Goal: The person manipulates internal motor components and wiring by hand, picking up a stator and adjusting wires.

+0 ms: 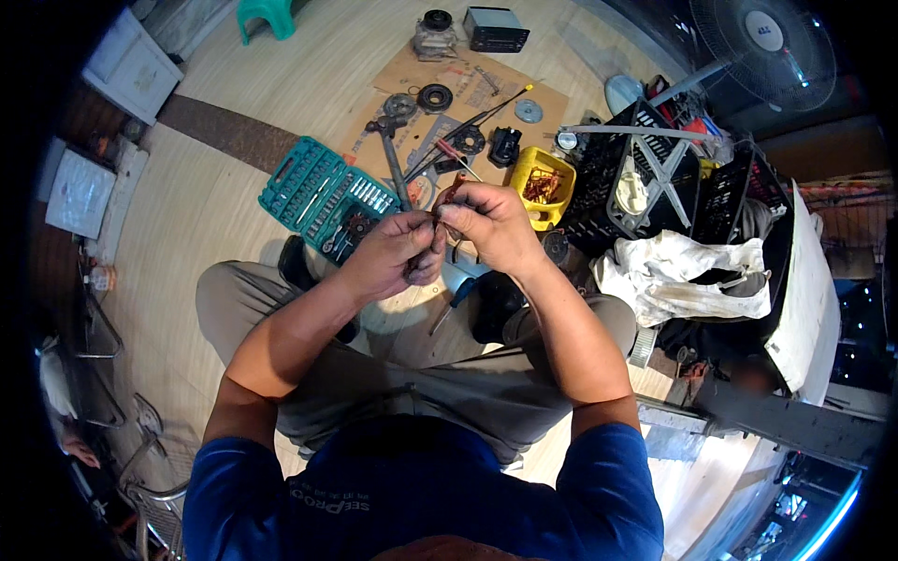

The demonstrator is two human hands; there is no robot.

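In front of me my two hands meet at the fingertips. My right hand [496, 224] is closed in a pinch on a small reddish-brown part [456, 184], whose upper end sticks out above the fingers. Fingers curled, my left hand [398, 251] pinches at the lower end of the same part; the fingers hide most of it, so its exact kind does not show. Just beyond my hands lie a hammer [390, 154] and a red-handled screwdriver [451, 150]. A green socket set case [318, 187] lies unfolded to the left.
A yellow tray [531, 173] holds several copper-coloured pieces. Round metal parts, including a pulley [435, 97], lie on cardboard [547, 93]. To the right are black crates [608, 159], a white cloth [673, 266] and a fan [762, 47]. A green stool [267, 14] stands far left.
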